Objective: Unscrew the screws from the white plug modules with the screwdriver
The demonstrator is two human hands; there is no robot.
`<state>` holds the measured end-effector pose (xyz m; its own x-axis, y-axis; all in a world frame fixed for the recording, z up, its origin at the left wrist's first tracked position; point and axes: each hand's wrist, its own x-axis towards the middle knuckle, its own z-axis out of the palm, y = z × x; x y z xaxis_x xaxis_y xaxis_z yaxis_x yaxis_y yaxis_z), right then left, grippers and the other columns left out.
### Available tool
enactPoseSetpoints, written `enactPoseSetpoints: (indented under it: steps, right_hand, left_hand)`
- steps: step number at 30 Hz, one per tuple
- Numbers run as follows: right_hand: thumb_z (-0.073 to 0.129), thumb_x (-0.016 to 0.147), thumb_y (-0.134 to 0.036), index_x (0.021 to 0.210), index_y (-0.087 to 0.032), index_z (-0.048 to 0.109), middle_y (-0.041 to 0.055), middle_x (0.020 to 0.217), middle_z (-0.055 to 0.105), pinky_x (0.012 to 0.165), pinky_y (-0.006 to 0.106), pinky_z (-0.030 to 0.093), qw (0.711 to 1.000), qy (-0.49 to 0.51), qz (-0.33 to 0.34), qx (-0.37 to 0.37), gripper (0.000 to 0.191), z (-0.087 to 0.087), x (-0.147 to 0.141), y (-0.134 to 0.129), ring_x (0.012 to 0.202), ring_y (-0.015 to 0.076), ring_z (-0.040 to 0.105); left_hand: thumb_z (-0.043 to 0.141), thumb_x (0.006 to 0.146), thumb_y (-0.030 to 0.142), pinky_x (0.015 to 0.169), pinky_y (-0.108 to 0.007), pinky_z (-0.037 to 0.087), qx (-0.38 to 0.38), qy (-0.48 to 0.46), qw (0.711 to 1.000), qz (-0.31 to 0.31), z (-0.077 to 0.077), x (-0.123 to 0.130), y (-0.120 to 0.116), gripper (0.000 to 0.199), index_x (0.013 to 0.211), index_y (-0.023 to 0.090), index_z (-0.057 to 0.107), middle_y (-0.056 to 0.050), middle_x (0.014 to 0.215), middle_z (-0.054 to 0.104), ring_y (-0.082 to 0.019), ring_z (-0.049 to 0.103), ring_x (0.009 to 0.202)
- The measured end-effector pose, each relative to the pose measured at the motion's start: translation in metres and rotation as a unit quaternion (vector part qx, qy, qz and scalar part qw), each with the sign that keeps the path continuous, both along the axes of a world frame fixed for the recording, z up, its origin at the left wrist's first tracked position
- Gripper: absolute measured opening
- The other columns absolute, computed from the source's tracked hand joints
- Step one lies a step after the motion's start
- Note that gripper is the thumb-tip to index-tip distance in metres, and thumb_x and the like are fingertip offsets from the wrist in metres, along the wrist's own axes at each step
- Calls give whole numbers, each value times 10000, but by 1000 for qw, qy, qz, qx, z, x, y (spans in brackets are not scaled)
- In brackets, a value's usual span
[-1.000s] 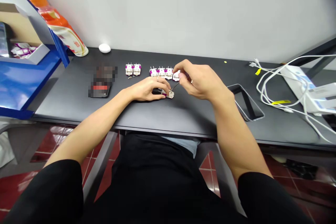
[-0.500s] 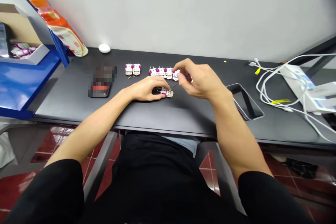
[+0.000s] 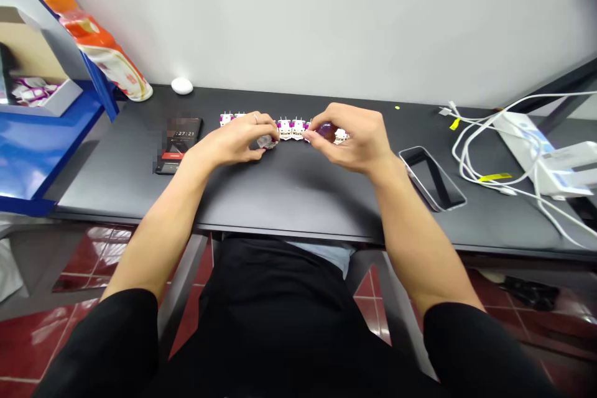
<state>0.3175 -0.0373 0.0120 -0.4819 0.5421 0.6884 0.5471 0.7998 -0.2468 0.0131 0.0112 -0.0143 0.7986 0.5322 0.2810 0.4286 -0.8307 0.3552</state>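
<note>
My left hand (image 3: 240,140) has its fingers closed around a small white-and-purple module (image 3: 267,142), lifted near the left part of a row. Much of that module is hidden by the fingers. In my right hand (image 3: 357,137) is a screwdriver, its dark reddish-purple handle (image 3: 327,131) showing between thumb and palm; its shaft does not show clearly. Beyond and between both hands, similar white-and-purple modules (image 3: 291,129) with thin metal pins stand side by side on the black tabletop (image 3: 289,193). Another white module (image 3: 341,135) is partly covered by my right hand.
A phone (image 3: 184,137) lies left of my left hand, another clear-edged phone (image 3: 433,179) right of my right forearm. White cables (image 3: 466,152) coil beside a white box (image 3: 536,149). An orange bottle (image 3: 107,53) and a white oval object (image 3: 181,86) stand back left.
My left hand has moved left and farther back with the module, away from the screwdriver's tip. My right hand stays nearly in place, still holding the screwdriver.
</note>
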Motion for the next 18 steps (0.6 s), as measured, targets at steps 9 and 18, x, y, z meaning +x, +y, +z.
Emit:
enactPoseSetpoints:
  steps: [9, 18]
  right_hand:
    - [648, 1093, -455, 1005, -262, 762, 50, 915, 794, 727, 374, 538, 996, -46, -18, -69, 241, 1, -2, -4, 739, 207, 682]
    - [608, 1139, -474, 1058, -257, 729, 52, 967, 777, 753, 367, 520, 996, -34, 11, -78, 261, 1, -1, -3, 775, 204, 668]
  left_hand:
    - [653, 888, 138, 1142, -443, 572, -68, 38, 997, -1, 6, 1, -4, 469, 1291, 280, 845, -65, 1377, 802, -292, 713, 1271]
    - [744, 954, 388, 1036, -428, 616, -84, -30, 994, 68, 17, -5, -10, 497, 1428, 256, 809, -74, 1314, 861, -291, 791, 1131]
